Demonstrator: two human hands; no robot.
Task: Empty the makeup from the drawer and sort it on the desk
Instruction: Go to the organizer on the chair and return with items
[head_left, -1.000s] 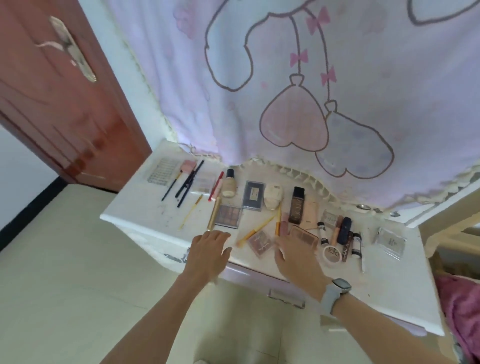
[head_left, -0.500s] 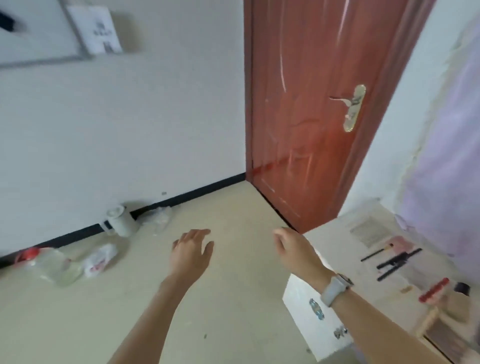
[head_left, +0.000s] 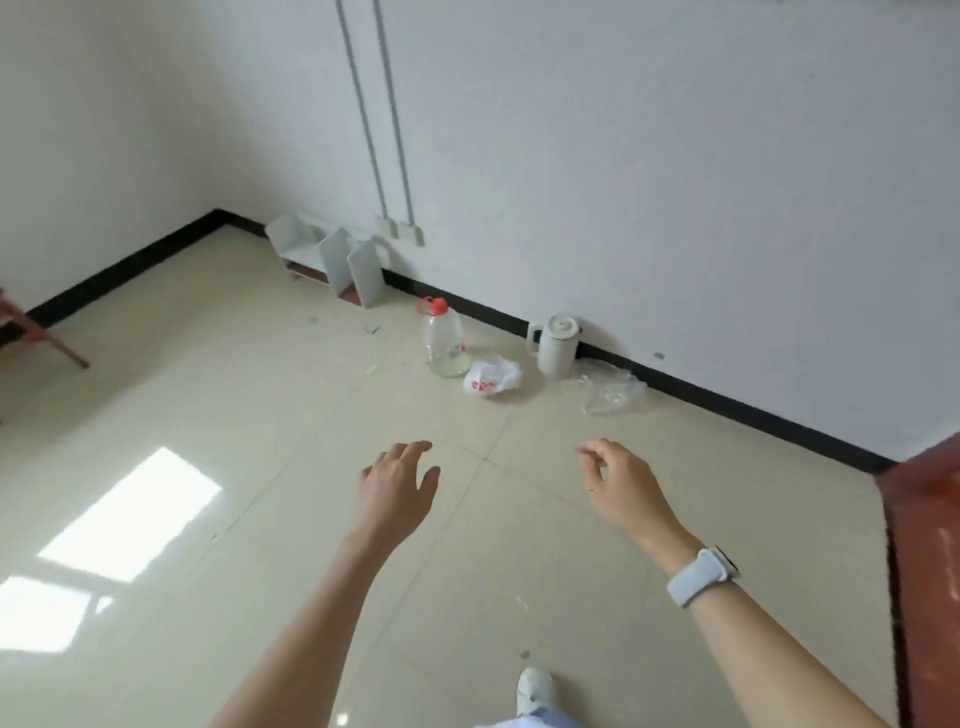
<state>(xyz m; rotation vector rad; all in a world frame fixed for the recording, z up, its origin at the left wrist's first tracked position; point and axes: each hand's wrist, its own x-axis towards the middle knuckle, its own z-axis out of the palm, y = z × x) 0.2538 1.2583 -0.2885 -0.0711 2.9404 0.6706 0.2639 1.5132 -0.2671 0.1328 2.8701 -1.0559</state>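
This looks like a sparsely furnished room in a home. A glossy cream tiled floor (head_left: 218, 415) meets plain white walls (head_left: 649, 156) edged with a black skirting strip (head_left: 727, 402). At twelve o'clock, against the wall, stand a clear plastic jug with a red cap (head_left: 442, 338) and a white lidded kettle (head_left: 555, 345); a reddish-brown door (head_left: 930, 545), blurred, shows at three o'clock.
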